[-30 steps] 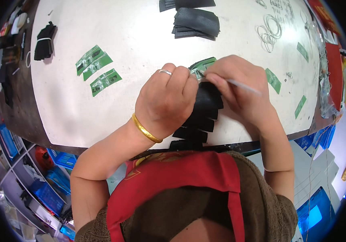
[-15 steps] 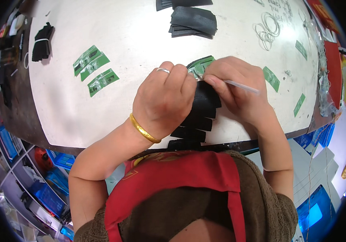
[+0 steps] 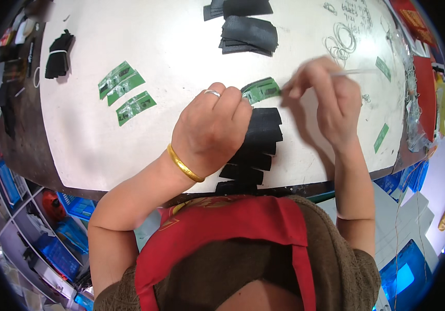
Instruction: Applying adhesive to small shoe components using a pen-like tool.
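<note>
My left hand (image 3: 212, 129), with a ring and a gold bangle on its wrist, is closed on the near left end of a green rectangular piece (image 3: 263, 91) with dark marks. A black edge shows along the far side of that piece. Off to its right, my right hand (image 3: 331, 101) is raised over the table, fingers curled round a thin whitish stick (image 3: 359, 71) that points right. A staggered row of black strips (image 3: 261, 129) runs from below the green piece toward my body, partly covered by my left hand.
Several green pieces (image 3: 121, 83) lie at left, with others at right (image 3: 383, 68). Black strips (image 3: 248, 35) are stacked at the back. A banded black bundle (image 3: 58, 57) lies far left; looped pale cord (image 3: 342, 41) lies back right. Shelving (image 3: 30, 217) stands below the left edge.
My right hand has moved right and away from the green piece, carrying the whitish stick. More of the green piece now shows. My left hand stays in place.
</note>
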The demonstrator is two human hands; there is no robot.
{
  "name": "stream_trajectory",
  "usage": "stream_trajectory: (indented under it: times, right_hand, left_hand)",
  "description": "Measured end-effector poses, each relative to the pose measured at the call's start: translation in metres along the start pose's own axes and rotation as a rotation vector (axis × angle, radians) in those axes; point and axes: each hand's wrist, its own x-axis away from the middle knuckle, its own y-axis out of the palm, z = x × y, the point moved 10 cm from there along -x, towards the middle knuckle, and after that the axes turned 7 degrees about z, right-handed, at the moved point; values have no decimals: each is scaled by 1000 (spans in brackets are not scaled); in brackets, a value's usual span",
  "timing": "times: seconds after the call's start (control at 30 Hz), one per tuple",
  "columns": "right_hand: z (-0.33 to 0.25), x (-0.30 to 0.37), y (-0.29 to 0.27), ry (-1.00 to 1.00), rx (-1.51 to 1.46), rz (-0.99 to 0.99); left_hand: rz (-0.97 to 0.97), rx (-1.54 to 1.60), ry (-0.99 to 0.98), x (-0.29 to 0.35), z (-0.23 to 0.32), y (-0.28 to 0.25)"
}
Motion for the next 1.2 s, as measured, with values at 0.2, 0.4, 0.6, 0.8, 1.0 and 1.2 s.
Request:
stream_trajectory:
  times: [0.2, 0.4, 0.6, 0.8, 1.0, 1.2]
  right_hand:
    - [-36, -37, 38, -630, 839, 73]
    - [-41, -37, 38, -729, 874, 86]
    - [-61, 7, 48, -871, 859, -22]
    - [-39, 9, 1, -311, 509, 108]
    - [16, 13, -7, 236, -92, 169]
    - [23, 9, -1, 239, -113, 167]
  left_hand:
    - [-102, 234, 18, 10, -2, 3]
    - [-97, 266, 20, 9, -3, -2]
    - [-126, 283, 32, 12, 0, -7]
    - [17, 281, -91, 0, -11, -18]
    - [63, 163, -166, -6, -19, -14]
    - [56, 80, -171, -4, -16, -4]
